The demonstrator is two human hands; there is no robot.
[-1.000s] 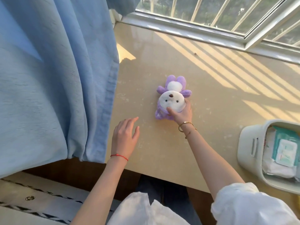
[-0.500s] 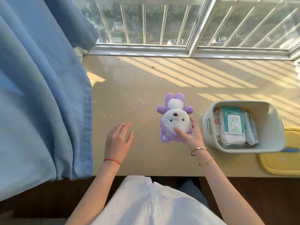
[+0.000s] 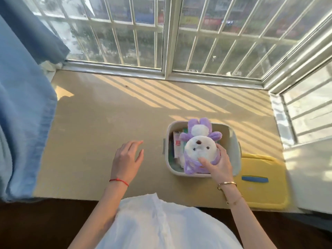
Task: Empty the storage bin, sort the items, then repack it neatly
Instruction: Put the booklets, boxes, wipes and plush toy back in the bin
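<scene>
A purple and white plush toy hangs over the white storage bin, which stands on the beige window ledge at the right. My right hand grips the toy's lower end, thumb on its white face. Packs of wipes and a small box lie inside the bin, mostly hidden by the toy. My left hand hovers over the ledge left of the bin, fingers relaxed and holding nothing.
A yellow mat with a blue strip lies right of the bin. A blue curtain hangs along the left edge. Barred windows close off the back and right side. The beige ledge stretches between curtain and bin.
My right hand has carried the plush toy rightward from the ledge to above the bin. My left hand stays hovering over the ledge. The view has swung right.
</scene>
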